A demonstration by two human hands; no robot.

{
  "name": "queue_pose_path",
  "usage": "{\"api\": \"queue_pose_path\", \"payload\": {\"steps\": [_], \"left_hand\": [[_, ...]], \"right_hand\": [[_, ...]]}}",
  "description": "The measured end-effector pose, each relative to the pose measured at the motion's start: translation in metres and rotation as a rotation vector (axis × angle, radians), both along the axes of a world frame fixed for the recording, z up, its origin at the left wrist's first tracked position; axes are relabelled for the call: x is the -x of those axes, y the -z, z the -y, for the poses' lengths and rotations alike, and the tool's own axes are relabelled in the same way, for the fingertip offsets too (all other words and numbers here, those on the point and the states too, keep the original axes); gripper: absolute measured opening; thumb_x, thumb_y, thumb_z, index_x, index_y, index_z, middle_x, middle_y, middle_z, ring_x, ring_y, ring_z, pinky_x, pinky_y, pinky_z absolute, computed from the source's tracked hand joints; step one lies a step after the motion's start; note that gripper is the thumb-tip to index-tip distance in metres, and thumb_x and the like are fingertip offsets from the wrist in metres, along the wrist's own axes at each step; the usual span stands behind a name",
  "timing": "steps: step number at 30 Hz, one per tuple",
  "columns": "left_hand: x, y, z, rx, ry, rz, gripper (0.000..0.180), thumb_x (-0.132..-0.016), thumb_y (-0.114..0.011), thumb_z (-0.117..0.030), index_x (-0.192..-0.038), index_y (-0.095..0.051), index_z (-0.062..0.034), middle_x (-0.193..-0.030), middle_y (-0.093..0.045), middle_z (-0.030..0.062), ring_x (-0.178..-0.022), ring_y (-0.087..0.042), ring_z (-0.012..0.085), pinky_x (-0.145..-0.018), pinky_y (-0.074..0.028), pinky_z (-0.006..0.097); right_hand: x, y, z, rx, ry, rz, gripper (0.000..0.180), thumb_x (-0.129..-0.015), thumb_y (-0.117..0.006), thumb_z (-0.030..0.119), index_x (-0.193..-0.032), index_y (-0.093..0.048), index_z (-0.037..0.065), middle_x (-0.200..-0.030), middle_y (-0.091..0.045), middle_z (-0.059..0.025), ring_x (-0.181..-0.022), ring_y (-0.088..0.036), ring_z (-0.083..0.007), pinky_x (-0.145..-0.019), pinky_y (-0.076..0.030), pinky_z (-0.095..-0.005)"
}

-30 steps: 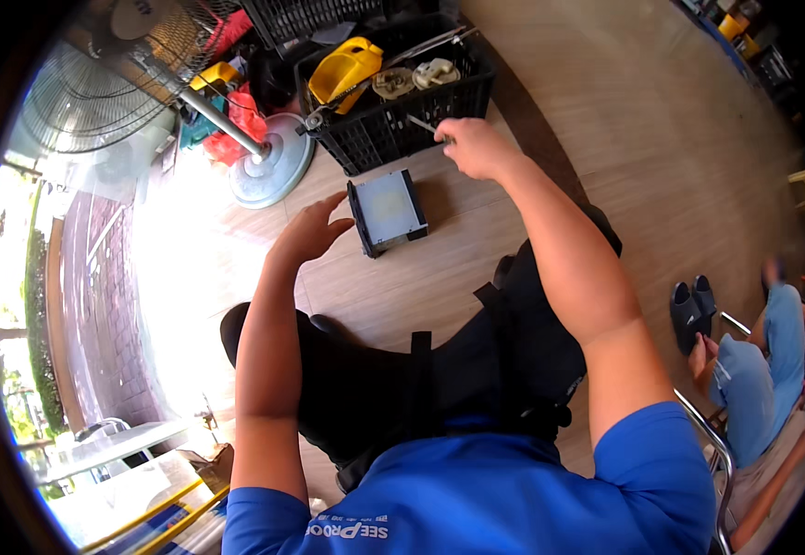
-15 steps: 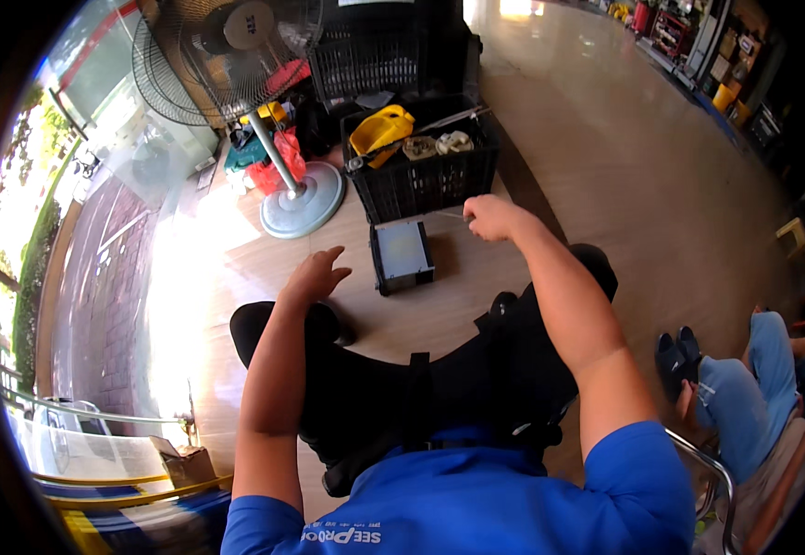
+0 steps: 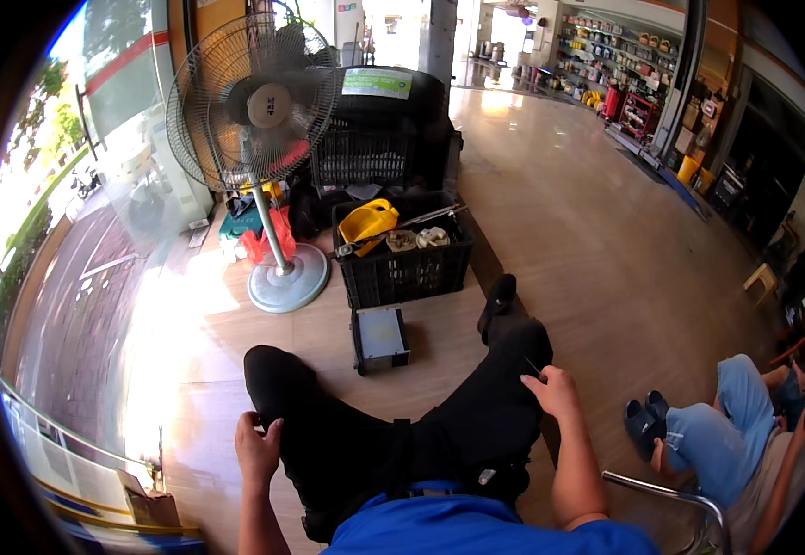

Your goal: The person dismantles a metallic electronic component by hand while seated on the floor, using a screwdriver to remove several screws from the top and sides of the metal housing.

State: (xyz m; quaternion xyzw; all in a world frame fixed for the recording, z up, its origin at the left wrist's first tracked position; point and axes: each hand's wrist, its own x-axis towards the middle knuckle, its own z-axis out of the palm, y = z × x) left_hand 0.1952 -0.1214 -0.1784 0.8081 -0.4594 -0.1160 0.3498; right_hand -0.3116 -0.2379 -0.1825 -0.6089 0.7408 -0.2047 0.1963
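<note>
My right hand is closed around a thin, rod-like tool beside my right knee; its grip end is hidden in the fingers. Beside my left thigh, my left hand has its thumb and forefinger apart, with nothing visible between them. On the floor between my legs and a black crate sits a small box-shaped unit with a pale grey top and dark sides. Neither hand touches it. The crate holds a yellow plastic piece, a long metal bar and some pale parts.
A pedestal fan stands left of the crate, its round base on the floor. Red and green bags lie behind it. Another person in light jeans sits at the right, near a curved metal rail. Stocked shelves stand far back.
Both hands have drawn back from around the box-shaped unit toward my knees, the right still holding the thin tool. My view has tilted up, and my right leg now stretches forward.
</note>
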Motion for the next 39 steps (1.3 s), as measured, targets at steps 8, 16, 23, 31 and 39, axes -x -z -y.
{"api": "queue_pose_path", "payload": {"steps": [8, 16, 23, 31, 39], "left_hand": [[-0.021, 0.044, -0.017, -0.122, 0.256, -0.024, 0.032, -0.092, -0.063, -0.021, -0.072, -0.060, 0.0039, -0.066, -0.063, 0.0199, -0.058, -0.059, 0.0324, -0.057, -0.045, 0.040], [-0.026, 0.023, -0.060, -0.462, 0.302, -0.225, 0.033, -0.090, -0.067, -0.022, -0.066, -0.062, 0.0006, -0.056, -0.061, 0.0091, -0.050, -0.054, 0.0137, -0.051, -0.045, 0.035], [-0.015, -0.109, 0.097, 0.074, 0.462, 0.054, 0.016, -0.089, -0.063, -0.013, -0.088, -0.064, 0.0033, -0.074, -0.063, 0.0134, -0.067, -0.061, 0.0231, -0.065, -0.049, 0.034], [0.001, -0.097, 0.304, -0.261, 0.813, 0.191, 0.029, -0.092, -0.064, -0.023, -0.110, -0.064, -0.0005, -0.094, -0.070, 0.0192, -0.090, -0.068, 0.0328, -0.079, -0.052, 0.041], [-0.014, -0.028, 0.351, -0.684, 0.853, 0.169, 0.054, -0.092, -0.064, -0.029, -0.138, -0.049, -0.0066, -0.125, -0.061, 0.0211, -0.118, -0.056, 0.0361, -0.100, -0.044, 0.043]], "right_hand": [[-0.004, 0.039, 0.007, 0.018, -0.363, 0.321, 0.034, -0.084, -0.069, 0.021, -0.066, -0.052, -0.002, -0.058, -0.048, -0.0118, -0.056, -0.047, -0.0172, -0.055, -0.040, -0.0358], [0.014, -0.024, -0.018, -0.055, -0.436, 0.207, 0.028, -0.082, -0.073, 0.020, -0.069, -0.060, -0.001, -0.056, -0.055, -0.0106, -0.053, -0.053, -0.0160, -0.052, -0.042, -0.0348], [-0.088, -0.101, 0.125, -0.013, -0.747, 0.270, 0.012, -0.085, -0.068, 0.009, -0.093, -0.068, -0.001, -0.071, -0.062, -0.0046, -0.066, -0.054, -0.0101, -0.063, -0.045, -0.0282], [-0.130, 0.102, 0.305, -0.472, -0.878, -0.677, 0.017, -0.084, -0.060, 0.005, -0.095, -0.072, 0.001, -0.092, -0.070, -0.0189, -0.087, -0.067, -0.0349, -0.073, -0.053, -0.0438], [-0.182, 0.246, 0.358, -0.572, -0.678, -0.421, 0.022, -0.092, -0.054, 0.015, -0.107, -0.069, 0.009, -0.115, -0.066, -0.0167, -0.102, -0.063, -0.0363, -0.087, -0.051, -0.0454]]}}
